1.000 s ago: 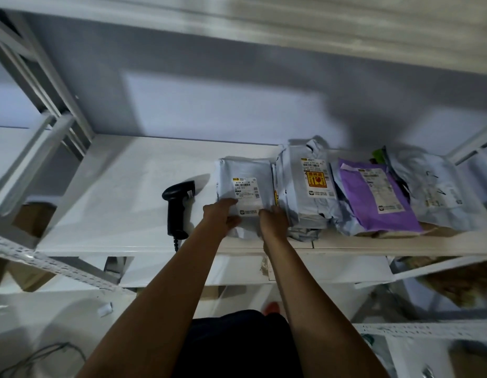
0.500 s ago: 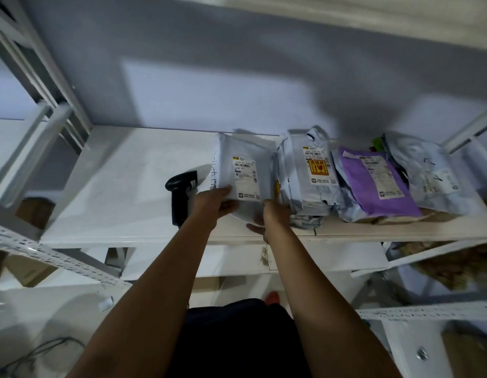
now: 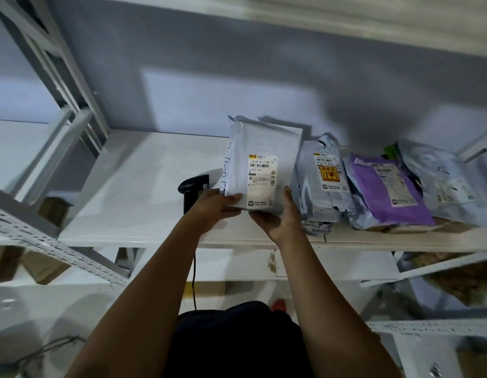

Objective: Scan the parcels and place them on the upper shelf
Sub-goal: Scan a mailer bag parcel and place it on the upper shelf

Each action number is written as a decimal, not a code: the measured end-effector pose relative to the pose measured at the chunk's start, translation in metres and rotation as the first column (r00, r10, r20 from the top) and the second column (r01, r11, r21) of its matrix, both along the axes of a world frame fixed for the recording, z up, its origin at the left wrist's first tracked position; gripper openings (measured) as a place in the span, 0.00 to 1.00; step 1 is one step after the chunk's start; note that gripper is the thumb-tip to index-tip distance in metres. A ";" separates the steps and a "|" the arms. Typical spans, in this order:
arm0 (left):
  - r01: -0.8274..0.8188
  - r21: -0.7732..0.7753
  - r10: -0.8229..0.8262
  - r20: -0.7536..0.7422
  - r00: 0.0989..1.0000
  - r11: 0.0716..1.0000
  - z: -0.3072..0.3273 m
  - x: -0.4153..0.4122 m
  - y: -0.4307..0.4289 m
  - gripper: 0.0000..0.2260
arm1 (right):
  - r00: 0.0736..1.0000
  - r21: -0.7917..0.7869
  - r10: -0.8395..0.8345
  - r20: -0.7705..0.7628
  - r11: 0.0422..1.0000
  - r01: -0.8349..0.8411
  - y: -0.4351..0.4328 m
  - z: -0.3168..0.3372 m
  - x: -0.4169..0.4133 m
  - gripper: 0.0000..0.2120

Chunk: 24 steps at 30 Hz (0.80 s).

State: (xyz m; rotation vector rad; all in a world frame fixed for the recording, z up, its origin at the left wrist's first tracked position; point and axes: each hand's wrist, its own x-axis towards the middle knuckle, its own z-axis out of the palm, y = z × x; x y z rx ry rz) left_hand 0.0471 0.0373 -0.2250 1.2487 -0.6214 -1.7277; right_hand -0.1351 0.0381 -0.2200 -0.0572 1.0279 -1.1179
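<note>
A grey parcel (image 3: 260, 148) with a white barcode label stands tilted up above the white shelf (image 3: 144, 192), its label facing me. My left hand (image 3: 213, 207) grips its lower left corner, thumb on the front. My right hand (image 3: 281, 219) holds its lower right edge from below, fingers under the bag. A black barcode scanner (image 3: 191, 186) lies on the shelf just left of my left hand, partly hidden behind it. To the right of the lifted parcel sits a stack of grey parcels (image 3: 322, 181) with a yellow-red sticker.
A purple parcel (image 3: 386, 192) and another grey parcel (image 3: 438, 181) lie further right on the shelf. The upper shelf's underside (image 3: 346, 20) runs across the top. Grey metal uprights (image 3: 54, 72) stand at the left. The scanner's cable (image 3: 193, 279) hangs below the shelf edge.
Both hands have raised the grey parcel from lying flat on the shelf to standing tilted up, and it now sits higher. The other parcels and the scanner have stayed put.
</note>
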 end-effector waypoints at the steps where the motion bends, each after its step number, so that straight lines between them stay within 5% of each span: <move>1: 0.014 -0.004 -0.014 -0.010 1.000 1.000 0.000 0.000 0.001 0.14 | 1.000 -0.017 -0.017 0.008 1.000 0.017 0.000 0.000 0.000 0.24; 8: 0.058 -0.006 -0.058 -0.142 0.988 0.998 -0.007 -0.006 0.003 0.12 | 0.991 -0.032 -0.124 -0.057 0.992 0.122 0.001 -0.009 -0.005 0.13; 13: -0.091 0.011 0.090 -0.268 0.959 0.996 -0.022 -0.010 0.004 0.11 | 0.977 -0.008 -0.159 -0.139 0.987 0.160 -0.001 -0.018 0.006 0.11; 24: -0.318 0.055 0.318 -0.319 0.893 0.947 -0.038 0.000 0.008 0.20 | 0.987 -0.046 -0.153 -0.058 0.988 0.150 0.004 -0.023 0.024 0.11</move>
